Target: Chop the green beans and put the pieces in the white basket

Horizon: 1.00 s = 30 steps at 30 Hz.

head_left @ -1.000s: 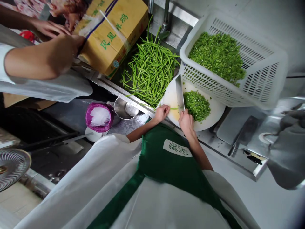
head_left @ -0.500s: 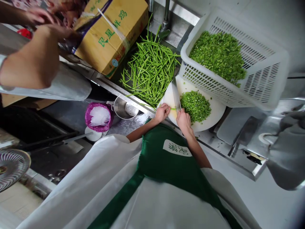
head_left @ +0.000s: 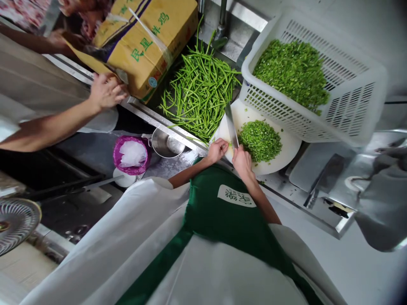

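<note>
Left hand: mine, fingers closed on a short stalk; its green tip pokes out towards the blade.
Right hand: mine, fingers wrapped round the handle of the knife.
Knife: broad blade pointing far and slightly left, between my left hand and the heap.
Heap: chopped green pieces, on the board, just right of the blade.
Board: white, round-edged, in front of me; far right part hidden by the basket.
Stalks: long, green, tangled pile, in the sink, far and left of the board.
Basket: white, slotted plastic, far right; chopped greens inside.
Cleaver: dark blade, lying at right, well apart from my hands.
Box: yellow carton, green lettering, far left, beside the stalks.
Pot: steel, left, below the sink's near edge.
Bag: purple, left of the pot, something white inside.
Co-worker: one hand at a cardboard flap, left of the box.
</note>
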Available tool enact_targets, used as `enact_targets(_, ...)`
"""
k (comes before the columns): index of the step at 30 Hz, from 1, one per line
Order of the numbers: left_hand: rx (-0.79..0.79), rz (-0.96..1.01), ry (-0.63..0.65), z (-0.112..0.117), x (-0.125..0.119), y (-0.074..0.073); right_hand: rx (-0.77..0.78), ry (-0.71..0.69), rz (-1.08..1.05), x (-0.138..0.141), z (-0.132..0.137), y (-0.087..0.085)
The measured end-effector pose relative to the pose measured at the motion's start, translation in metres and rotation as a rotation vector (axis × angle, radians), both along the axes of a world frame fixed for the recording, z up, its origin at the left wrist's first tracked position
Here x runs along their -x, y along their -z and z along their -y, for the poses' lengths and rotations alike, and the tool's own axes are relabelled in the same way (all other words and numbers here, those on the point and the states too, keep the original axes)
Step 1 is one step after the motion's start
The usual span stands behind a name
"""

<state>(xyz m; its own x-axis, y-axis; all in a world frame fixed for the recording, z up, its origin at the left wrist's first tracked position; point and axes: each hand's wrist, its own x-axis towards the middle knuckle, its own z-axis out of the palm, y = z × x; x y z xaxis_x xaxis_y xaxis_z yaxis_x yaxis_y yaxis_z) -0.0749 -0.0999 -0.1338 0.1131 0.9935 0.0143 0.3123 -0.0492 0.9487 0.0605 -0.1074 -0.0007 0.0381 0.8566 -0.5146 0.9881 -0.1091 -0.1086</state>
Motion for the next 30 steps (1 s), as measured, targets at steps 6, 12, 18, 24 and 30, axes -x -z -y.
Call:
enact_targets(6, 0.005, 0.035, -0.041, 0.003, 0.003, -0.001, -0.005, -0.012, 0.011, 0.003, 0.003, -0.002)
enact_targets(12, 0.028, 0.034, -0.062, 0.006, 0.006, 0.002, 0.037, -0.016, 0.006, 0.008, 0.003, 0.001)
enact_targets(18, 0.033, 0.054, -0.100, 0.008, 0.007, 0.004, 0.015, -0.027, -0.013, 0.008, 0.006, -0.002)
enact_targets(24, 0.035, 0.015, -0.036, 0.008, 0.004, 0.003, 0.045, -0.018, -0.055, 0.010, 0.000, 0.007)
enact_targets(30, -0.126, 0.009, -0.244, 0.002, 0.016, -0.048, -0.030, -0.055, -0.006, -0.028, 0.013, -0.015)
